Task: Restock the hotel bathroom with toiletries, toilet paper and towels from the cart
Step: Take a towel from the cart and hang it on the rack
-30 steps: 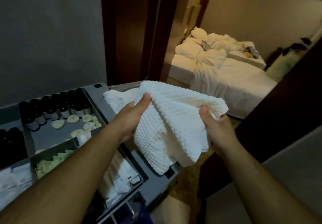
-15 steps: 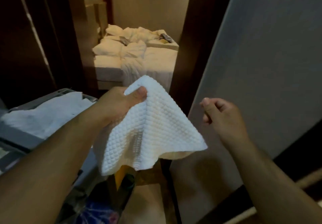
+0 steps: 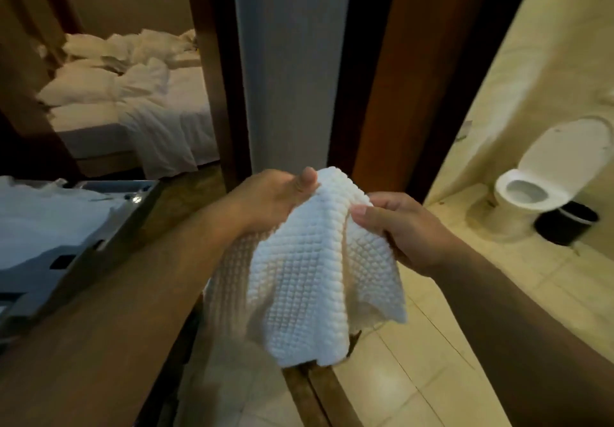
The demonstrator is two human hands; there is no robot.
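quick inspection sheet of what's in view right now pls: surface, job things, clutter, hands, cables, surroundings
surface: grey cart at the left edge, white cloth lying on top
job's things: white waffle towel, held in the air, hanging down crumpled
clutter: nothing seen
grippers: left hand and right hand both pinch the towel near its top
cables: nothing seen
surroundings: bathroom on the right with tiled floor, toilet with lid up, black bin beside it; unmade bed in the room beyond the cart
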